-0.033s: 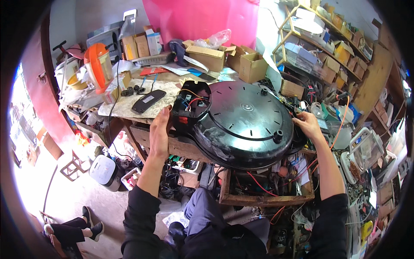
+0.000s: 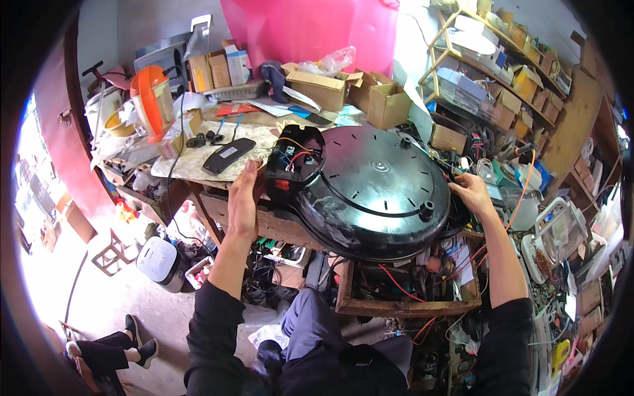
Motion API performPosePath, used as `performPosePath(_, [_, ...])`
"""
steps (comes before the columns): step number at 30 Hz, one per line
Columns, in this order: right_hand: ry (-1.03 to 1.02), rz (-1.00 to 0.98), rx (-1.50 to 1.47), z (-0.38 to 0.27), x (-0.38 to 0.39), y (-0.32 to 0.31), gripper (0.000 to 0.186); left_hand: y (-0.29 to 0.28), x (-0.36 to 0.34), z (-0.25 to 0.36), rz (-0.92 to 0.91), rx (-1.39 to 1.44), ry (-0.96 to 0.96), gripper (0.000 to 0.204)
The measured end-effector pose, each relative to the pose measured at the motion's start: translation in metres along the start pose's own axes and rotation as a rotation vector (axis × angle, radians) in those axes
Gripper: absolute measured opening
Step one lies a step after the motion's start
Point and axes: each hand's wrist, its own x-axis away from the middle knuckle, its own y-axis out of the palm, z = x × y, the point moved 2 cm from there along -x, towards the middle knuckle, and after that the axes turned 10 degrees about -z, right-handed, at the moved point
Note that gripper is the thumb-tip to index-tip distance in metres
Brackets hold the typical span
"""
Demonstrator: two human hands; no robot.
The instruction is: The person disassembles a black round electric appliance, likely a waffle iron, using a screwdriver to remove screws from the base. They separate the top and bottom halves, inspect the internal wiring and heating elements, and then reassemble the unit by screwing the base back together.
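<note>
Our left hand (image 2: 243, 198) lies flat and open against the exposed control box (image 2: 294, 165) of a large round black appliance (image 2: 376, 191), while our right hand (image 2: 470, 193) curls over its far rim, fingers closed on the edge. The appliance sits upturned at the front edge of the cluttered wooden table (image 2: 218, 208), overhanging it. Glossy and scuffed, with small feet and loose red wires showing, it looks rigid and heavy; we judge the rim safest for gripping, not the wiring.

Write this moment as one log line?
left hand: flat on control box | right hand: gripping black round appliance rim | workbench: cluttered
</note>
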Motion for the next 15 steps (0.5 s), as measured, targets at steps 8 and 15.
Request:
performPosePath(8, [0.017, 0.005, -0.027, 0.008, -0.004, 0.003, 0.050, -0.032, -0.051, 0.006, -0.072, -0.251, -0.176, 0.030])
performPosePath(15, [0.063, -0.036, 0.015, -0.004, 0.002, 0.002, 0.056, -0.045, -0.060, -0.040, -0.306, -0.351, -0.029, 0.029])
